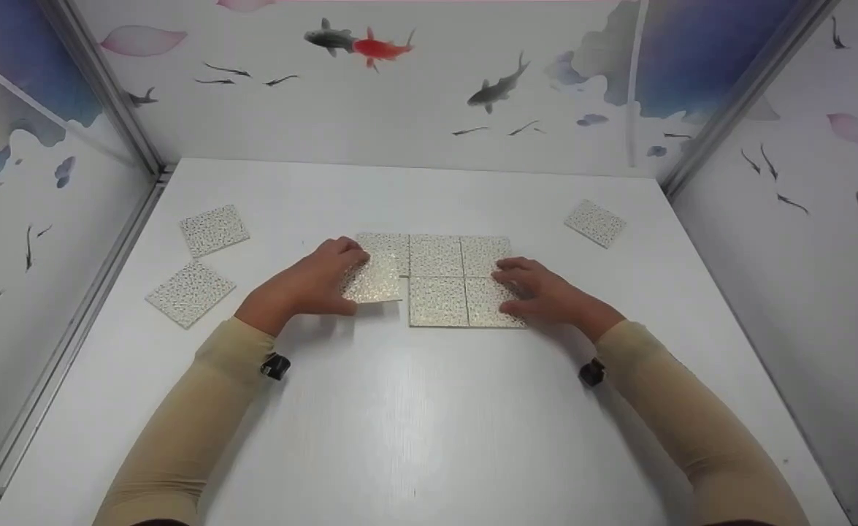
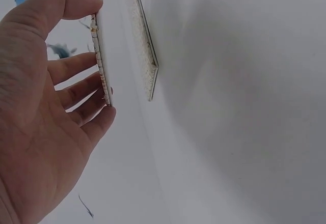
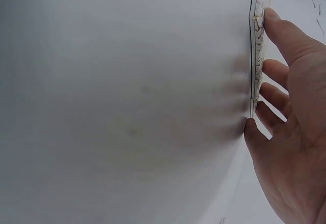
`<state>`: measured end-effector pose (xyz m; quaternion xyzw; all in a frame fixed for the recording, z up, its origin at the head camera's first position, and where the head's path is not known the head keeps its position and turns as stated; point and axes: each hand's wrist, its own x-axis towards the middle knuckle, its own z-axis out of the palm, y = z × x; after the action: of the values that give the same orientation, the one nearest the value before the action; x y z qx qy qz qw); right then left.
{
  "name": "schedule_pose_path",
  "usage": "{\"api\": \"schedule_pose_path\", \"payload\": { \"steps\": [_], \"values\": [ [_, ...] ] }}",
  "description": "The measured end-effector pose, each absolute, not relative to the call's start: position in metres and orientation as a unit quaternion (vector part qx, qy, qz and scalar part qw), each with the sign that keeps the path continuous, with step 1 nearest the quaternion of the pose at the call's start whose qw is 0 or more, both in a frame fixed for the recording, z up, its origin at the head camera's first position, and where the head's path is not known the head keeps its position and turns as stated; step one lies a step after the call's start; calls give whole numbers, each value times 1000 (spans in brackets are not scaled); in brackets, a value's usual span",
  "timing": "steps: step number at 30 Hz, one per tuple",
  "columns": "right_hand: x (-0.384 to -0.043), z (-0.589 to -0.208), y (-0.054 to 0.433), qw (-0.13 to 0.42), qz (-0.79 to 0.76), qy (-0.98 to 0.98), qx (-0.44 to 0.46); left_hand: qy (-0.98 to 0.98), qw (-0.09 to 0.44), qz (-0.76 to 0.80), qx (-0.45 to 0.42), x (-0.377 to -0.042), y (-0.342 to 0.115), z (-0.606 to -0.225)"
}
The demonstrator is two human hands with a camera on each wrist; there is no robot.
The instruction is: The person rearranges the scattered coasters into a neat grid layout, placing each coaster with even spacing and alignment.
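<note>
Clearly, the left grip [image 1: 318, 279] pinches a speckled tile [image 1: 376, 281], raised at the left end of the tile block [image 1: 437, 301]; the right grip [image 1: 545, 294] is unclenched, fingers touching the block's right edge. If lowered tilted, the tile's edge might catch the block and knock it askew.

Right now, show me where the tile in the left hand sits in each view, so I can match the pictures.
Head: the tile is just left of center, in the left hand.
Left wrist: the tile is at upper left, edge-on against the fingers.
Right wrist: not visible; the edge at upper right is the block of laid tiles.
Shared landmark: that block, near center in the head view, upper middle in the left wrist.
</note>
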<state>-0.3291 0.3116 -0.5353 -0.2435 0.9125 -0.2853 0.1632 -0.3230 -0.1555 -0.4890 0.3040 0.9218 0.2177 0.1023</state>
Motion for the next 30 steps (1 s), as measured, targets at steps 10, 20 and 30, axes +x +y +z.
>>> {"api": "schedule_pose_path", "payload": {
  "steps": [10,20,30],
  "values": [
    [-328,-534,311,167,-286,912,-242,915,91,208,333,-319,-151,-483],
    [-329,-535,311,168,-281,913,-245,915,93,214,330,-317,-150,-482],
    [-329,-534,312,167,-283,911,-247,913,101,220,328,-315,-149,-484]
  ]
}}
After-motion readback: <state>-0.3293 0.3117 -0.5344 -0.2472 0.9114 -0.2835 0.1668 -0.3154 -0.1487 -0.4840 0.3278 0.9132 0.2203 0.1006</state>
